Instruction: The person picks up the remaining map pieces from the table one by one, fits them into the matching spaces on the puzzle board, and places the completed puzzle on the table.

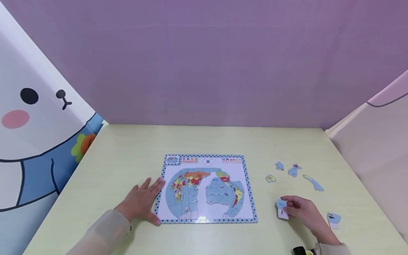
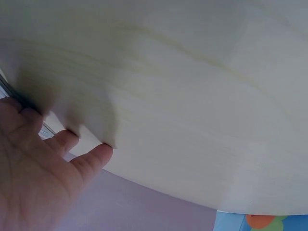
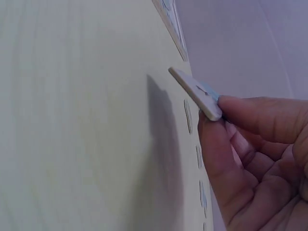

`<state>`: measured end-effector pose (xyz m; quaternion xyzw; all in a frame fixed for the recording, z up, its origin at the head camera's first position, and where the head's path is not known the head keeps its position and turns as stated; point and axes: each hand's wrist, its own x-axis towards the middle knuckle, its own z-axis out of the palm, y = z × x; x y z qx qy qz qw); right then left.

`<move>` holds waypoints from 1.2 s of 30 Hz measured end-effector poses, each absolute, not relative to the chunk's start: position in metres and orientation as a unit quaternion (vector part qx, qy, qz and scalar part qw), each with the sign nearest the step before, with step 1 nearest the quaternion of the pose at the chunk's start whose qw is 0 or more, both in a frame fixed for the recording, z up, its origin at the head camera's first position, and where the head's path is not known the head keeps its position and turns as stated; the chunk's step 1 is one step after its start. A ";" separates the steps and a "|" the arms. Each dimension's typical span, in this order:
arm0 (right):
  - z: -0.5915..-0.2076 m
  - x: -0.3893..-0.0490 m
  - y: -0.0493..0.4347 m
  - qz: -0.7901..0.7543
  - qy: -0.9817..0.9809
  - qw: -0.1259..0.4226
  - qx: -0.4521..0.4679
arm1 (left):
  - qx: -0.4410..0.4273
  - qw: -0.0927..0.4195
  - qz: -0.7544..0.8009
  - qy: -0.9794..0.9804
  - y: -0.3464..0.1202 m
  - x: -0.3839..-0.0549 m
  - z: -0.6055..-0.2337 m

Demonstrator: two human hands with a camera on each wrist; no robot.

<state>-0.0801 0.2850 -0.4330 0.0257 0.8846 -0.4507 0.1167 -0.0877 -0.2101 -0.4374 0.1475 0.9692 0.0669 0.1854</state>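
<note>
A world map puzzle board with a blue dotted border lies flat, many of its pieces set in and white gaps showing at the middle. My left hand spreads along the board's left edge, thumb at the lower corner and fingertips at the upper side. To the right of the board, my right hand pinches a blue and white puzzle piece between thumb and finger. In the right wrist view that piece is held tilted above the table, its shadow falling beside it.
Loose puzzle pieces lie right of the board: a small blue one, a blue one with a red tip, a long one and a yellowish one. Another blue and white piece sits beyond the right hand. A purple cloth stands behind the table.
</note>
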 end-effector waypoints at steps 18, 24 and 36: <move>-0.438 -0.092 0.259 -0.475 0.872 0.117 0.018 | 0.138 0.192 0.071 0.969 -0.210 -0.087 -0.437; -0.439 -0.092 0.250 -0.493 0.861 0.128 0.012 | 0.153 0.182 0.070 0.969 -0.211 -0.087 -0.436; -0.429 -0.097 0.224 -0.471 0.873 0.117 -0.051 | 0.151 0.180 0.081 0.969 -0.210 -0.086 -0.436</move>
